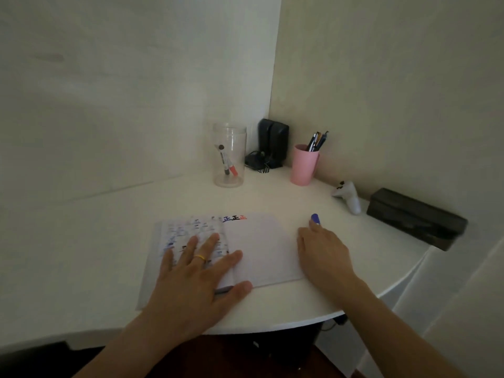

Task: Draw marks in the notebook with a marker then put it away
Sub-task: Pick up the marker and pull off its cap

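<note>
Notebook is thin paper, matt, w/ ink marks. Table is smooth, white, a bit shiny. Jar is clear plastic, glossy. Pink cup looks like matt plastic. Ring is shiny yellow metal. Dark box looks rough, dull.

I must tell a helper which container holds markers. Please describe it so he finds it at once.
Look to the wall corner at the back of the white table. Left of the black speakers stands a clear plastic jar with two markers. Unlike the pink cup of pens, it is transparent.
</note>
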